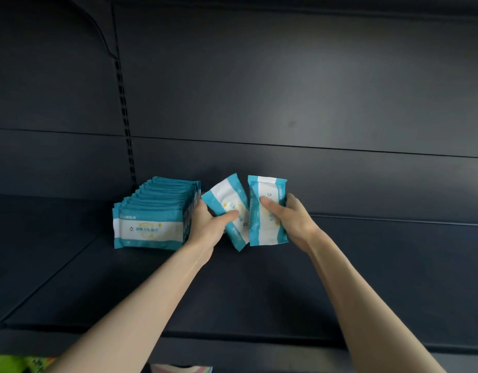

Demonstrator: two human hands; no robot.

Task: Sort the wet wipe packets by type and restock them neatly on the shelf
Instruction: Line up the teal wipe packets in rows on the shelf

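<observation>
Tilted wipe packet (225, 201) is gripped in the left hand (205, 227), upright wipe packet (265, 224) in the right hand (293, 219), just right of the standing packet row (151, 219) on the dark shelf (367, 278). Packet print is illegible; fingers are hidden behind both packets; green packaging (6, 362) is cut off at the bottom edge.

In the 1 view, the shelf (353, 278) is seen closely from just above and before its front edge, faced forward and slightly downward; the upper frame is filled by its back panel (313, 90).

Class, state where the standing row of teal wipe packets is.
Head view: the row of packets stands left of centre on the shelf, just left of the left hand, below the slotted upright.
</observation>
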